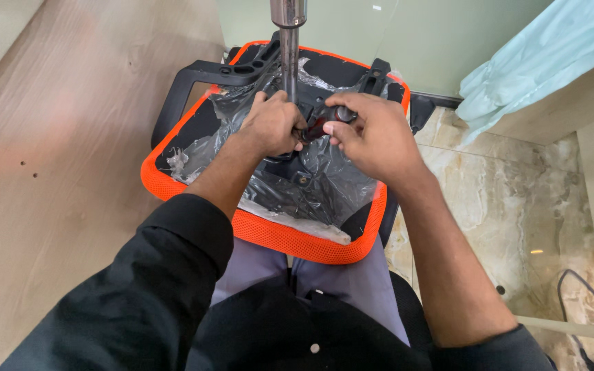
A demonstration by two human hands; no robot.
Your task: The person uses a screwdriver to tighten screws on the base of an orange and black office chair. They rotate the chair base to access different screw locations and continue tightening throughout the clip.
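Working on an upturned chair seat with an orange mesh rim, resting on the lap, underside up. Metal post already standing upright in the black mechanism at seat centre; armrest bracket fitted at the far left. Clear plastic wrap not yet removed, crumpled over the underside. Left hand closed around the post base; right hand pinching a small dark knob on the mechanism. Wooden floor open to the left, marble floor to the right; green wall close beyond the far seat edge, curtain at upper right.
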